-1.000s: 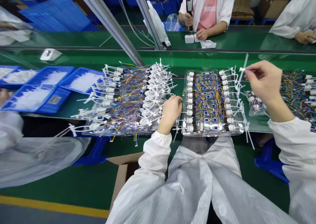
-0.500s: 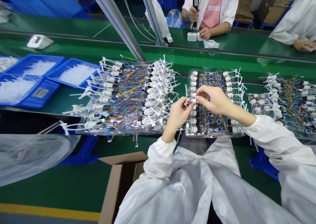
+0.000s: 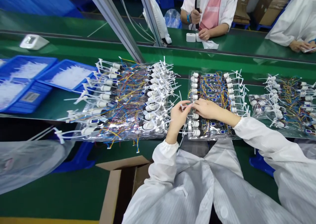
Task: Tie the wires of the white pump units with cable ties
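The left hand (image 3: 178, 117) is pinched shut on a thin white strip (image 3: 183, 107), but the fingers hide most of it, so I can't say what it is. The right hand (image 3: 211, 108) reaches across to it, though I can't tell if it's gripping too. Both are right over a clear plastic tray (image 3: 214, 133) of white-capped parts on the green bench (image 3: 56, 107), its colored wires (image 3: 209, 95) too tangled to trace.

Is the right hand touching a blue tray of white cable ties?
No, the right hand is over the clear tray of wired parts, away from the blue tray.
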`<state>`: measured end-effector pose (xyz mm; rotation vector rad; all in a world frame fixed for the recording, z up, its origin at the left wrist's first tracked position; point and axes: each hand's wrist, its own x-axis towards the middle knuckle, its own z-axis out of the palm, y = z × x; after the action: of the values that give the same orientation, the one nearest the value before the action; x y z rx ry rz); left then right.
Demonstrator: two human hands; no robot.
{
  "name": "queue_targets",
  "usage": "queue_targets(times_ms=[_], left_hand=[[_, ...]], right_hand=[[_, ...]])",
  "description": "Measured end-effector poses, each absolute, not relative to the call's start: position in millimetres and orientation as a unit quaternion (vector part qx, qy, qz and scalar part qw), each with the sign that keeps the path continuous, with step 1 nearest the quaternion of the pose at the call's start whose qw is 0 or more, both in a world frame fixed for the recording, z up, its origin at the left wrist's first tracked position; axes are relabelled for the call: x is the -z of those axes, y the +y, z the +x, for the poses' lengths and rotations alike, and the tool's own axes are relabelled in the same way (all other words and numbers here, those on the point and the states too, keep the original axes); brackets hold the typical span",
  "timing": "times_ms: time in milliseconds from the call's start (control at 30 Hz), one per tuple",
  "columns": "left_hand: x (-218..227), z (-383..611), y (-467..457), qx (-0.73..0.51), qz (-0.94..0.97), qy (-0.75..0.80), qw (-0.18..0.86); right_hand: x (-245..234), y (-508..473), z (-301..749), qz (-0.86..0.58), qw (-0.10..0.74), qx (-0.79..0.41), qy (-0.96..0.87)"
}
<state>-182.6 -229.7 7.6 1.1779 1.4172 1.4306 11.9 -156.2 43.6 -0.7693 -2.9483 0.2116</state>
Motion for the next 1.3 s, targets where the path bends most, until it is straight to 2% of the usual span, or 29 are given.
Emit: queue_targets(times_ms=[133,267,333,467,733,1300], left_hand=[[-8.3,-185.8,-233.5,-0.545,0.492,0.561,0.382],[-4.0,-188.1,-236.3,-0.547,0.521,0.55,0.357],[-1.2,-188.5,-237.2,-0.552,0.511,0.552,0.36],[2.2,-187.7,-237.6,-0.564,0.506,0.542,0.363],[14.8,-186.5,-232.4,-0.572,0.524,0.52,0.357],[20.5,-193.2,-231.1,-0.556,0.596,0.509,0.276]], right_hand=[[-45.7,-162.3,13.2,-0.297,0.104,-0.077,-0.946],[-35.6,-176.7,14.8,-0.359,0.26,-0.163,-0.882],[-27.1,-181.9,15.1,-0.377,0.311,-0.222,-0.843],[-12.4,-184.1,15.9,-0.391,0.317,-0.273,-0.82],[0.8,-184.6,14.3,-0.306,0.379,-0.305,-0.818],[3.4,-185.5,11.5,-0.299,0.323,-0.295,-0.848]])
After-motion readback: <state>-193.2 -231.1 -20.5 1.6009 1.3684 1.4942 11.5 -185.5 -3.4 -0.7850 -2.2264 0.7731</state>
